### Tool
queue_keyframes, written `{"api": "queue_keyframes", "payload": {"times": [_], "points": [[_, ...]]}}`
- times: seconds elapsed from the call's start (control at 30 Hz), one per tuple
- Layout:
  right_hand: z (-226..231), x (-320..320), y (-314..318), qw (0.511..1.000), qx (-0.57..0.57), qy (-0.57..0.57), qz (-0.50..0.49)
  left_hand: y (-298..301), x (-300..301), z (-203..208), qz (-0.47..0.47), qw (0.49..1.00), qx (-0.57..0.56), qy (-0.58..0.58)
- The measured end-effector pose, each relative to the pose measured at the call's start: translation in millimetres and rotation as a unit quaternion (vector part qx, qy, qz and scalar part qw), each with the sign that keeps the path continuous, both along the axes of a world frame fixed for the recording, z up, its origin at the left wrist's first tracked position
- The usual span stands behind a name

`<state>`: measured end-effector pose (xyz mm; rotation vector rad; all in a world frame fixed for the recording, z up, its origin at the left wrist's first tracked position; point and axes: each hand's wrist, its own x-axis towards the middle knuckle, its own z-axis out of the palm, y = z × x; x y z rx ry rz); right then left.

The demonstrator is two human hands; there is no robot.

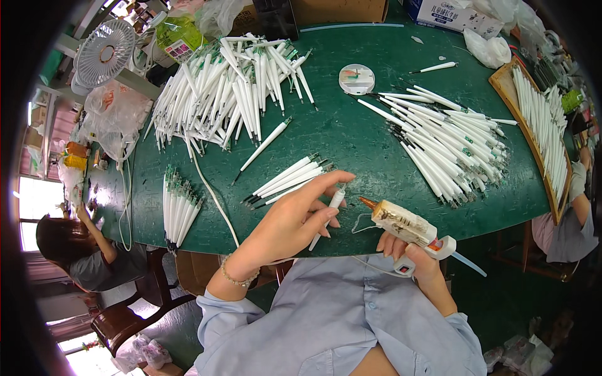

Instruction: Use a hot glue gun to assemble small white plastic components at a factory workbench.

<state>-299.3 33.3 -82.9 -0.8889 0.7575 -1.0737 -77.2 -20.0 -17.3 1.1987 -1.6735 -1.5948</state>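
My left hand (276,222) pinches a slim white pen-shaped stick (337,200) between thumb and fingers, its upper end pointing away from me. My right hand (419,255) grips a stained hot glue gun (403,224). The gun's brown nozzle points left toward the held stick, with a gap between them, and a pale glue stick (470,264) sticks out of its rear. Just beyond my left hand lie a few similar white sticks (290,178) with dark tips. One single stick (263,149) rests apart, farther off.
Large piles of white sticks lie at the far left (229,94) and right (448,147), a small bundle (179,210) at left. A round dish (357,79), a wooden tray (533,128), a fan (105,53) and a cable (210,191) surround them. Two people sit at either side.
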Motion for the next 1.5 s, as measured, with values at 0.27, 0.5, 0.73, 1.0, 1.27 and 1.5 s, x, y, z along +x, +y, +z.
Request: {"api": "queue_keyframes", "payload": {"times": [0.27, 0.5, 0.73, 1.0, 1.27, 1.5], "points": [[-2, -2, 1, 1.0, 0.009, -0.019, 0.007, -4, 4, 3, -0.011, 0.999, 0.043, 0.015], [-3, -2, 0, 0.999, -0.006, -0.02, 0.029, -3, 1, 2, -0.012, 1.0, 0.027, 0.002], [-7, -9, 0, 0.997, -0.025, -0.029, 0.065, -2, 0, 2, -0.016, 0.999, -0.003, -0.038], [7, -1, 0, 0.997, 0.033, 0.044, 0.046, 0, 0, 7, -0.014, 0.996, -0.016, -0.088], [7, -1, -1, 0.998, 0.013, 0.043, 0.045, -1, 0, 7, -0.017, 0.996, -0.025, -0.088], [-1, -7, 1, 0.998, 0.007, 0.012, 0.067, -1, 1, 5, -0.006, 0.996, -0.021, -0.083]]}}
